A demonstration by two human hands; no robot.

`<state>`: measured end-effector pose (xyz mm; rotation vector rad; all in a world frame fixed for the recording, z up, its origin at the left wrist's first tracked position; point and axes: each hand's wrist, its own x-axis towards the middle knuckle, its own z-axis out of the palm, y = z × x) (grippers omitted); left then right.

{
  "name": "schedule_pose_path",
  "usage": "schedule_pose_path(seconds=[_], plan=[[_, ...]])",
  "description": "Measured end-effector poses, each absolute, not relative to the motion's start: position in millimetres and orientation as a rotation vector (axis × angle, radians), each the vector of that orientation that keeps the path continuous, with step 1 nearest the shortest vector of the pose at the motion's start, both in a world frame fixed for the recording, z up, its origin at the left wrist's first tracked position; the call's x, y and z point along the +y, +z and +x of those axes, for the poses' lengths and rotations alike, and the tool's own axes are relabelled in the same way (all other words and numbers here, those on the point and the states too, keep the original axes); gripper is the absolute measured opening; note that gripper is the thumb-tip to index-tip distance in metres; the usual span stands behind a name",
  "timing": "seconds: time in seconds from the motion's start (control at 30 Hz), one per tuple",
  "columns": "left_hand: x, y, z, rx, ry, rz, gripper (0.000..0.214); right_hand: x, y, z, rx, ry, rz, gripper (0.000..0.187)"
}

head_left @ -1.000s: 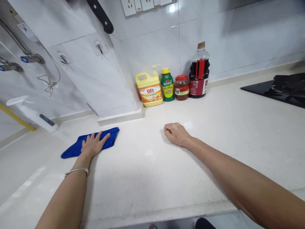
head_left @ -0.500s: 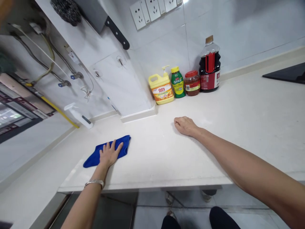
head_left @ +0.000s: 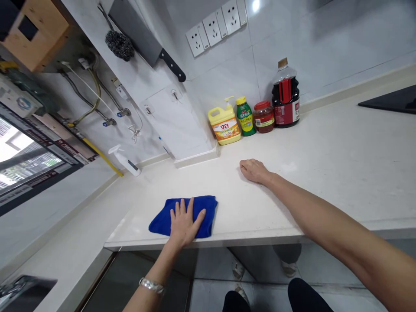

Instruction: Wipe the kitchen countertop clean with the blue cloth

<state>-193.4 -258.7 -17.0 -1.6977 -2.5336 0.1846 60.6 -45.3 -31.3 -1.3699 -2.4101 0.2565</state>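
My left hand (head_left: 184, 223) lies flat with fingers spread on a blue cloth (head_left: 160, 221), pressing it against the white countertop (head_left: 292, 203) near its front edge. A silver bracelet (head_left: 151, 286) circles that wrist. Further right, my right hand (head_left: 255, 170) rests on the counter as a closed fist, apart from the cloth. I see nothing in its curled fingers. Behind it stand a yellow pump jug (head_left: 225, 125), a green bottle with a yellow cap (head_left: 245, 117), a red-lidded jar (head_left: 264, 118) and a large bottle of dark liquid (head_left: 286, 102).
A white spray bottle (head_left: 125, 161) leans near the left corner. On the wall hang a cleaver (head_left: 143, 34) and a wire scrubber (head_left: 119, 45), beside power sockets (head_left: 212, 29). A black panel (head_left: 394, 103) lies at the far right, and part of a sink (head_left: 30, 294) shows lower left.
My left hand has slid the blue cloth to the right and closer to the counter's front edge. My right fist stays in about the same place. The camera view has shifted slightly.
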Motion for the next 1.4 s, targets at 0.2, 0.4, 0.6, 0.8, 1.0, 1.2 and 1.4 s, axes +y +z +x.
schedule_pose_path(seconds=[0.2,0.4,0.6,0.8,1.0,1.2,1.4], plan=[[-257,-16,-121,-2.434,0.143,-1.951,0.091,-47,-30,61,-2.350,0.278,-1.384,0.032],[-222,-18,-73,-2.437,0.002,-2.138,0.105,-41,-24,73,-2.190,0.287,-1.500,0.033],[-159,-21,-69,-2.393,-0.036,-2.167,0.105,-29,-21,94,-1.957,0.343,-1.698,0.040],[-99,-18,-79,-2.434,-0.020,-2.066,0.102,-25,-23,93,-1.862,0.315,-1.703,0.039],[-60,-16,-106,-2.454,-0.030,-2.013,0.100,-19,-31,91,-1.940,0.335,-1.717,0.035],[-45,-13,-152,-2.502,-0.040,-1.944,0.098,-13,-39,93,-1.958,0.308,-1.713,0.032],[-43,-13,-221,-2.547,-0.065,-1.818,0.096,-11,-44,93,-1.975,0.263,-1.706,0.028]])
